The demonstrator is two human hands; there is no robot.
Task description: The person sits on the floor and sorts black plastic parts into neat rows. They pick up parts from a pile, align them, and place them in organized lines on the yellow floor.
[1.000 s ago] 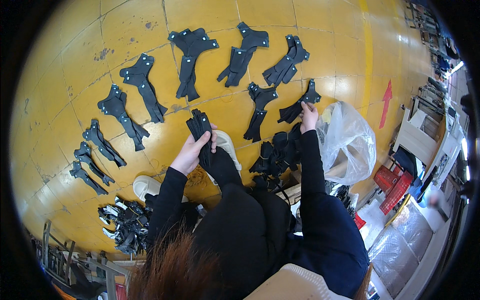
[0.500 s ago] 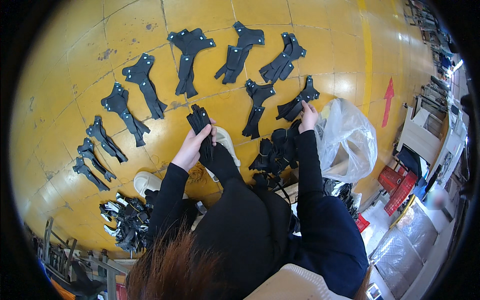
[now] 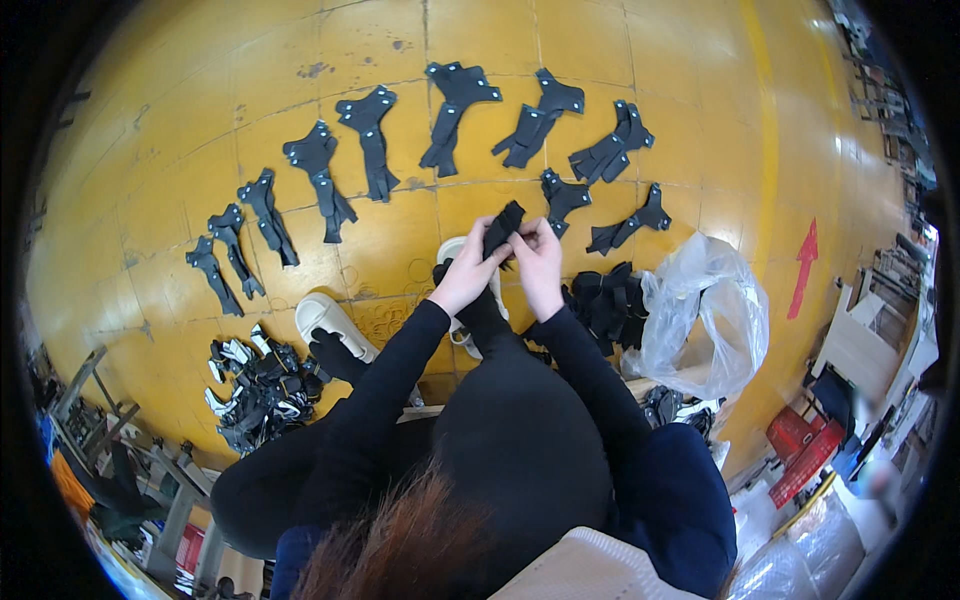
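Note:
In front of my lap, my left hand is closed round a stack of narrow black fabric strips. My right hand meets it from the other side, its fingers pinching the lower end of the stack. Just beyond my right hand lies a pile of black cut pieces with small white tags, and a similar pile is right of it. More tagged piles, such as the wide one at the far middle, form an arc across the yellow floor.
Several black bundles lie right of my knees, beside a clear plastic bag. On the left, a heap of black and white pieces lies near my pale shoe. Red crates stand at the right.
My right hand has left the tagged pile at the right and come to the strips in my left hand. The view has shifted, with the piles appearing further right.

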